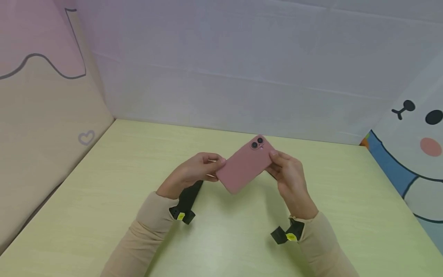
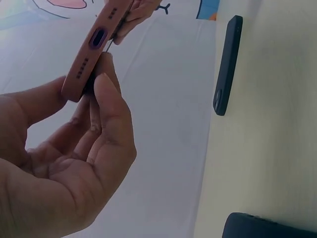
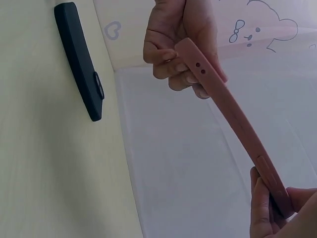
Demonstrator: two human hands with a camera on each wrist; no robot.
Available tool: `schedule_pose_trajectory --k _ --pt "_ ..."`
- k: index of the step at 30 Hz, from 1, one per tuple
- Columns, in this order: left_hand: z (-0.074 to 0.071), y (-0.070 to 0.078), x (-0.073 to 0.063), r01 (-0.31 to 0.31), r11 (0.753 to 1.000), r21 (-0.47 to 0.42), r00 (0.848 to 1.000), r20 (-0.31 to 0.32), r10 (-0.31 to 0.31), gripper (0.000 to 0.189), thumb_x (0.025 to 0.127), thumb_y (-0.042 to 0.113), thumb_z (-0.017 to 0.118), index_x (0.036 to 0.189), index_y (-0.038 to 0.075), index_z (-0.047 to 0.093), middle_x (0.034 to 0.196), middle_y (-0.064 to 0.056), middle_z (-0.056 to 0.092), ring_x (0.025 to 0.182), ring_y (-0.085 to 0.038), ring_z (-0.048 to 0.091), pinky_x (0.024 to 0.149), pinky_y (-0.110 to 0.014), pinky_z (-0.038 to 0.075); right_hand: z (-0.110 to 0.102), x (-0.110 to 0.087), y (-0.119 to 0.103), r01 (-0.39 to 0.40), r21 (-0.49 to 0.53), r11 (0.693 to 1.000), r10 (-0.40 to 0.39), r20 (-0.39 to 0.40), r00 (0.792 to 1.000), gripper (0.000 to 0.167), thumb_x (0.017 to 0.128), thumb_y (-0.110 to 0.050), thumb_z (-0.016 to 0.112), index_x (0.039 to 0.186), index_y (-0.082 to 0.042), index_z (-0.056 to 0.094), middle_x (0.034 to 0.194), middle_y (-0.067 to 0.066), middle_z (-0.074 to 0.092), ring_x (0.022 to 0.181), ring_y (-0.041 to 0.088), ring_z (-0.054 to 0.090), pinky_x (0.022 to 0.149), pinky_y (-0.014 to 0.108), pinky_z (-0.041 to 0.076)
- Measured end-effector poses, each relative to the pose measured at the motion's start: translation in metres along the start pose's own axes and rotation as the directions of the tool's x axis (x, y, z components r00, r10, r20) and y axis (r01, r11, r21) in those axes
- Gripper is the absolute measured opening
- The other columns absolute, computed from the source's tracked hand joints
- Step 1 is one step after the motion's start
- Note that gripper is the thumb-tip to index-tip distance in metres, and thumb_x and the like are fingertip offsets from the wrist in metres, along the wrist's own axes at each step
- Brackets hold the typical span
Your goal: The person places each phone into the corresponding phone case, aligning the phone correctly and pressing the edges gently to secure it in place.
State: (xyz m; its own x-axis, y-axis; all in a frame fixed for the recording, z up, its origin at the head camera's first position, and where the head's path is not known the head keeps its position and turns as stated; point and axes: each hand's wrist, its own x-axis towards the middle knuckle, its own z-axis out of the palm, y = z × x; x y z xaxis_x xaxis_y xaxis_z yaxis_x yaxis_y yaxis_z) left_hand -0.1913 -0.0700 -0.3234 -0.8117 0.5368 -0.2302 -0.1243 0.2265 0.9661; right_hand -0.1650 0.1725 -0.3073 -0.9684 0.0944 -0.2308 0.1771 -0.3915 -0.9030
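A pink phone in a pink case [image 1: 243, 165] is held up above the table, its back and two camera lenses facing the head camera. My left hand [image 1: 194, 171] pinches its lower left corner. At the other end, near the cameras, my right hand [image 1: 290, 175] grips the edge between thumb and fingers. The left wrist view shows the charging port end of the pink phone [image 2: 94, 44], close to the left hand [image 2: 74, 163]. Seen edge-on in the right wrist view, the pink phone [image 3: 237, 129] looks slightly bowed between both hands.
A dark phone or case [image 1: 192, 194] lies on the table [image 1: 221, 238] beside my left wrist. Another dark one [image 2: 229, 64] lies farther right, mostly hidden behind my right hand in the head view. Cloth walls [image 1: 242, 69] rise at the back and sides.
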Motion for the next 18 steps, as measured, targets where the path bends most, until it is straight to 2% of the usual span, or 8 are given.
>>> schedule_pose_trajectory --k 5,7,10,13,16,18 --pt "0.0005 0.0040 -0.0022 -0.022 0.997 0.077 0.997 0.078 0.016 0.028 0.092 0.013 0.053 0.116 -0.003 0.056 0.086 -0.006 0.066 0.071 -0.012 0.061 0.069 -0.028 0.053 -0.0002 0.0011 0.0008 0.003 -0.005 1.000 -0.003 0.014 1.000 0.012 0.088 -0.013 0.060 0.082 -0.012 0.070 0.078 -0.001 0.070 0.070 0.010 0.065 0.070 0.023 0.053" --pt "0.0014 0.0049 -0.0027 -0.034 0.996 0.088 0.996 0.082 0.027 0.029 0.092 0.010 0.053 0.117 -0.004 0.055 0.087 -0.008 0.067 0.070 -0.012 0.062 0.067 -0.027 0.054 0.0001 0.0016 0.0019 0.008 -0.004 1.000 -0.008 0.028 1.000 0.013 0.089 -0.013 0.059 0.082 -0.012 0.070 0.079 -0.001 0.070 0.071 0.010 0.065 0.071 0.023 0.053" --pt "0.0031 0.0052 -0.0025 -0.035 0.996 0.080 0.998 0.053 0.031 0.028 0.093 0.009 0.052 0.116 -0.006 0.054 0.085 -0.007 0.066 0.068 -0.011 0.061 0.065 -0.025 0.053 0.0006 0.0022 0.0033 0.010 -0.011 1.000 -0.009 0.066 0.998 0.013 0.090 -0.013 0.058 0.085 -0.012 0.070 0.083 -0.001 0.069 0.075 0.010 0.065 0.075 0.023 0.053" --pt "0.0047 0.0048 -0.0015 -0.026 0.998 0.050 1.000 0.011 0.026 0.026 0.093 0.009 0.051 0.114 -0.006 0.054 0.081 -0.005 0.064 0.066 -0.010 0.059 0.063 -0.023 0.051 0.0020 0.0031 0.0050 0.020 -0.047 0.999 -0.013 0.130 0.991 0.016 0.091 -0.013 0.056 0.101 -0.004 0.064 0.088 -0.001 0.066 0.081 0.009 0.064 0.081 0.023 0.051" --pt "0.0064 0.0043 0.0001 -0.016 1.000 0.012 0.999 -0.032 0.016 0.024 0.094 0.009 0.050 0.112 -0.007 0.054 0.078 -0.002 0.062 0.065 -0.010 0.057 0.061 -0.022 0.050 0.0037 0.0043 0.0074 0.033 -0.111 0.993 -0.011 0.199 0.980 0.034 0.092 -0.012 0.054 0.121 0.005 0.051 0.094 -0.002 0.062 0.086 0.008 0.062 0.085 0.023 0.050" --pt "0.0076 0.0037 0.0015 -0.012 1.000 -0.013 0.998 -0.058 0.011 0.023 0.094 0.009 0.049 0.110 -0.007 0.053 0.077 -0.002 0.062 0.064 -0.010 0.057 0.061 -0.021 0.049 0.0054 0.0041 0.0094 0.042 -0.171 0.984 -0.001 0.237 0.972 0.042 0.092 -0.010 0.053 0.128 0.009 0.042 0.096 -0.003 0.060 0.087 0.007 0.062 0.086 0.024 0.049"
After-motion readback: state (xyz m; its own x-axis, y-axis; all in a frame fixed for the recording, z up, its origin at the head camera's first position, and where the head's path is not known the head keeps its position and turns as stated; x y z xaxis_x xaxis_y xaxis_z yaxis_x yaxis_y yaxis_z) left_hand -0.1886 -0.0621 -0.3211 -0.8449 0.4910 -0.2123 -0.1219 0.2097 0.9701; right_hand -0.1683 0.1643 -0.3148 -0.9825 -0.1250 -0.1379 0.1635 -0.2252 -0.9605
